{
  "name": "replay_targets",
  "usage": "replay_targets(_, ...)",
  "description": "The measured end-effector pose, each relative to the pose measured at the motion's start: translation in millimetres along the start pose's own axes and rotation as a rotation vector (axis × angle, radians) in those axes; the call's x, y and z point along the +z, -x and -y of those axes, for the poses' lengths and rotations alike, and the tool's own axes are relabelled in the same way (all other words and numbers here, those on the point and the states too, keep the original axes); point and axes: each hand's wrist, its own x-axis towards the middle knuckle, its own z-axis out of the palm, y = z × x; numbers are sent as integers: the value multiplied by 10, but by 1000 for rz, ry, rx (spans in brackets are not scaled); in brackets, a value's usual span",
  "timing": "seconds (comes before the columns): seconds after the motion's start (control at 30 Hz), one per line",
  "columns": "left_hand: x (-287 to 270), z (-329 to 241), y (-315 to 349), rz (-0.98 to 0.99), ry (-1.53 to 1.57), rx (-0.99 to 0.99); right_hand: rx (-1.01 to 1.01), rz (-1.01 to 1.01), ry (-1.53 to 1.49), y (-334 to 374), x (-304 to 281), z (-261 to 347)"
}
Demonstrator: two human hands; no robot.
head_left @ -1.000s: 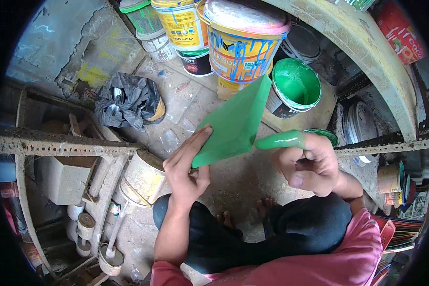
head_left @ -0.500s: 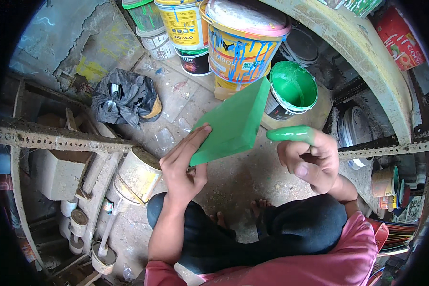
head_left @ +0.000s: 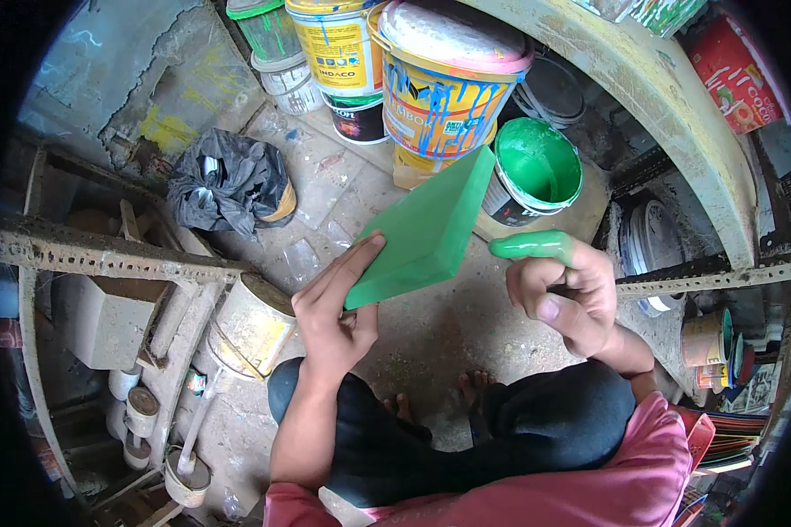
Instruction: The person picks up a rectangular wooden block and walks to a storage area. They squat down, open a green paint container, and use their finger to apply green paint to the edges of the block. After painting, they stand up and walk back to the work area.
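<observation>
My left hand grips a flat green rectangular panel by its lower left edge, the fingers along its face and the thumb tucked below. The panel is tilted, with one thick side facing right. Just right of it is my right hand, its index finger stretched toward the panel and coated in wet green paint. The other fingers curl loosely, with nothing visible in them. A small gap separates the painted fingertip from the panel. Beyond, a bucket of green paint stands uncovered, its inner wall smeared green.
A paint-dripped yellow bucket with a lid stands beside other stacked buckets. At left are a black plastic bag, a metal shelf frame and a dirty can. A curved yellowish beam arches on the right.
The panel has turned slightly, showing its face at a narrower angle. My right hand has shifted a little to the left, still apart from the panel.
</observation>
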Motion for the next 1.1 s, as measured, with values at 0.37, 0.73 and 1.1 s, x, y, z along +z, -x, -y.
replay_targets(0.37, -1, -28, 9, -29, 5, 4, -406, 34, 342, -67, -57, -103)
replay_targets(0.73, 13, -48, 11, -13, -20, 20, -358, 32, 268, -24, 1, -172)
replay_targets(1.1, 44, -41, -9, -8, -31, 13, -477, 116, 330, -83, -89, -165)
